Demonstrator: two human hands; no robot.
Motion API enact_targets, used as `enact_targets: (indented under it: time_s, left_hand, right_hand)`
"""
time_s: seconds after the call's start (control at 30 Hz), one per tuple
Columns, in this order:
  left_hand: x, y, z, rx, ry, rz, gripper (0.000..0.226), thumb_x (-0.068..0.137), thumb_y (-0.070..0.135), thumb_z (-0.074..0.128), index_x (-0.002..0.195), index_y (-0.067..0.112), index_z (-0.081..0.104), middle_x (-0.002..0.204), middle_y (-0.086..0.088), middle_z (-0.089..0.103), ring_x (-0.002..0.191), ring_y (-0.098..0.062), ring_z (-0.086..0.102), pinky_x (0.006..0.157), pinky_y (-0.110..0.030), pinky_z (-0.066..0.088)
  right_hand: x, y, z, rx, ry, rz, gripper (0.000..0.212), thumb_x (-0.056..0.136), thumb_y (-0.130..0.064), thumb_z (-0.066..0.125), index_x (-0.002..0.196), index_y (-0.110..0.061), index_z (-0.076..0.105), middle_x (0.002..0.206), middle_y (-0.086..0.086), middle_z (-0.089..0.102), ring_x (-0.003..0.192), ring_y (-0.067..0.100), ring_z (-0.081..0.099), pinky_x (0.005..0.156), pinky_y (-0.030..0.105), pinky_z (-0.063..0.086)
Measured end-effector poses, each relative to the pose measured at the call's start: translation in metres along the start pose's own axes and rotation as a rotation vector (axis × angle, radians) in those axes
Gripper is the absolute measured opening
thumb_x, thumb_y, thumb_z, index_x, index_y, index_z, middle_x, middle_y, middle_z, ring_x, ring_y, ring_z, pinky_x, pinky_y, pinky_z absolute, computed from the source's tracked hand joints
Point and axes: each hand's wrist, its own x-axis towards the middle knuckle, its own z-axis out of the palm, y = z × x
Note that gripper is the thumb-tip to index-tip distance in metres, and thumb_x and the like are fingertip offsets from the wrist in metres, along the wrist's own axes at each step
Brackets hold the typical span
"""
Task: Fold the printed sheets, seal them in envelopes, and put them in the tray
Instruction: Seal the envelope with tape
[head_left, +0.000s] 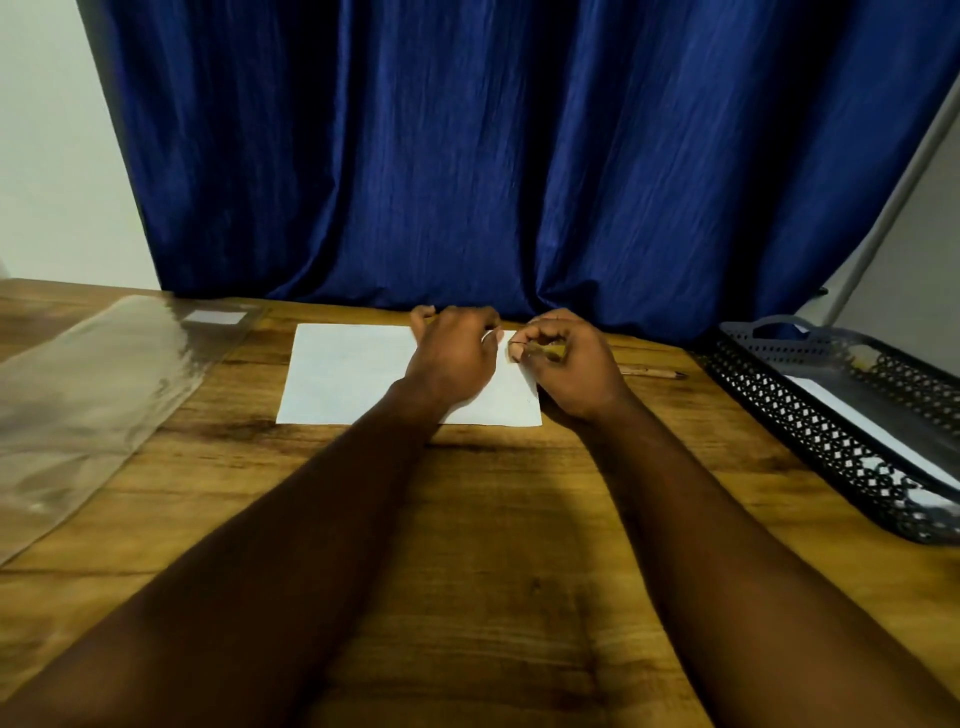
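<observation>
A white sheet (353, 374) lies flat on the wooden table (483, 519), near the curtain. My left hand (452, 358) sits over the sheet's far right part, fingers curled at its far edge. Beside it, my right hand (569, 366) pinches the sheet's right edge between thumb and fingertips, and that edge is lifted slightly. The hands hide the sheet's far right corner. A black perforated tray (810, 410) stands at the right with a white paper (878, 431) lying inside it.
A clear plastic sleeve (88, 395) with a small white label covers the table's left side. A pencil (649, 371) lies just right of my right hand. A blue curtain (519, 156) hangs behind the table's far edge.
</observation>
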Motion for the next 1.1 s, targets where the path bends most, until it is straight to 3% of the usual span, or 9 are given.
enact_targets:
  time_s: [0.13, 0.27, 0.57, 0.77, 0.87, 0.93, 1.1]
  left_hand:
    - [0.0, 0.001, 0.0, -0.035, 0.031, 0.017, 0.019, 0.104, 0.022, 0.053, 0.105, 0.028, 0.071, 0.107, 0.007, 0.073, 0.108, -0.018, 0.06, 0.104, -0.043, 0.02]
    - [0.001, 0.002, 0.0, -0.036, 0.049, 0.024, 0.018, 0.103, 0.02, 0.053, 0.102, 0.029, 0.069, 0.103, 0.009, 0.071, 0.104, -0.015, 0.058, 0.099, -0.038, 0.018]
    - [0.001, 0.002, 0.0, -0.08, 0.026, 0.027, 0.017, 0.103, 0.018, 0.056, 0.099, 0.032, 0.065, 0.1, 0.013, 0.068, 0.097, -0.008, 0.05, 0.099, -0.037, 0.02]
    - [0.002, 0.003, -0.002, -0.104, 0.024, 0.047, 0.018, 0.101, 0.016, 0.056, 0.099, 0.03, 0.067, 0.1, 0.011, 0.07, 0.1, -0.011, 0.055, 0.097, -0.038, 0.021]
    - [0.002, 0.003, -0.003, -0.111, 0.025, 0.059, 0.019, 0.102, 0.017, 0.055, 0.1, 0.03, 0.068, 0.101, 0.011, 0.07, 0.1, -0.011, 0.056, 0.096, -0.038, 0.021]
    - [0.002, 0.004, -0.004, -0.122, 0.015, 0.056, 0.019, 0.102, 0.016, 0.053, 0.099, 0.031, 0.066, 0.1, 0.011, 0.069, 0.099, -0.011, 0.055, 0.097, -0.038, 0.021]
    - [0.001, 0.006, -0.007, -0.131, -0.02, 0.077, 0.021, 0.103, 0.014, 0.05, 0.096, 0.032, 0.059, 0.094, 0.011, 0.062, 0.097, -0.013, 0.054, 0.1, -0.041, 0.024]
  right_hand:
    - [0.0, -0.001, 0.002, 0.001, 0.013, 0.016, 0.014, 0.089, -0.007, 0.078, 0.087, -0.021, 0.082, 0.104, -0.007, 0.069, 0.102, 0.011, 0.068, 0.096, 0.046, 0.058]
    - [0.0, -0.001, 0.0, -0.011, 0.039, 0.08, 0.019, 0.091, -0.005, 0.078, 0.088, -0.024, 0.082, 0.105, -0.011, 0.069, 0.103, 0.01, 0.069, 0.099, 0.045, 0.059]
    - [-0.006, -0.005, -0.002, 0.01, 0.032, 0.059, 0.016, 0.094, -0.006, 0.077, 0.102, -0.018, 0.084, 0.102, -0.014, 0.077, 0.095, -0.002, 0.068, 0.081, 0.007, 0.051]
    - [-0.005, -0.002, -0.001, 0.101, 0.025, 0.072, 0.016, 0.09, -0.006, 0.082, 0.102, -0.016, 0.081, 0.099, -0.007, 0.08, 0.096, 0.01, 0.074, 0.088, 0.028, 0.06]
    - [-0.004, -0.005, -0.003, 0.197, 0.061, 0.108, 0.025, 0.086, -0.001, 0.085, 0.109, -0.008, 0.077, 0.101, 0.004, 0.079, 0.092, 0.015, 0.072, 0.08, 0.024, 0.06]
    - [-0.003, -0.009, -0.004, 0.244, 0.064, 0.127, 0.034, 0.086, 0.0, 0.085, 0.117, -0.006, 0.071, 0.098, 0.011, 0.077, 0.086, 0.017, 0.072, 0.074, 0.029, 0.061]
    - [-0.003, -0.012, -0.005, 0.295, 0.058, 0.173, 0.052, 0.09, 0.001, 0.081, 0.134, -0.009, 0.057, 0.073, -0.003, 0.071, 0.063, 0.002, 0.066, 0.061, 0.02, 0.054]
